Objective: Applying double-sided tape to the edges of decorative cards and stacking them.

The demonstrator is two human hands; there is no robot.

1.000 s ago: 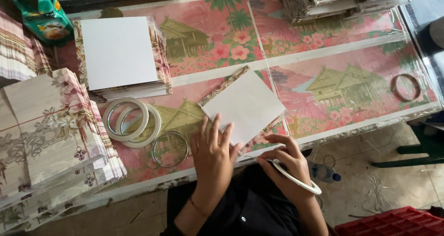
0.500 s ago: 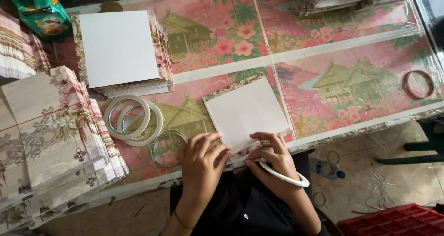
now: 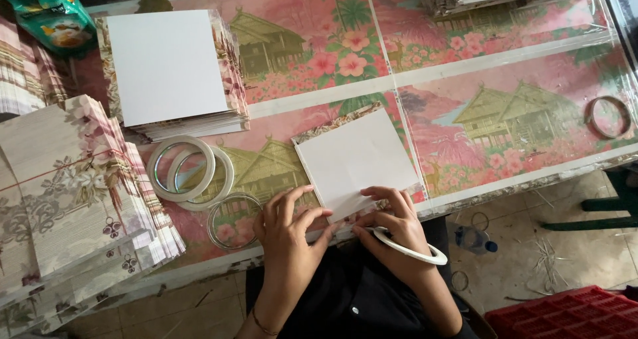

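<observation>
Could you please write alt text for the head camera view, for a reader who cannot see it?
Two bare hands press the near edge of a white square card on a floral-covered table: the left hand lies flat, and the right hand also holds a white tape ring. More tape rolls and stacks of cards lie to the left.

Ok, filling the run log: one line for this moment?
left hand: pressing white card | right hand: on card edge, tape ring on it
</observation>
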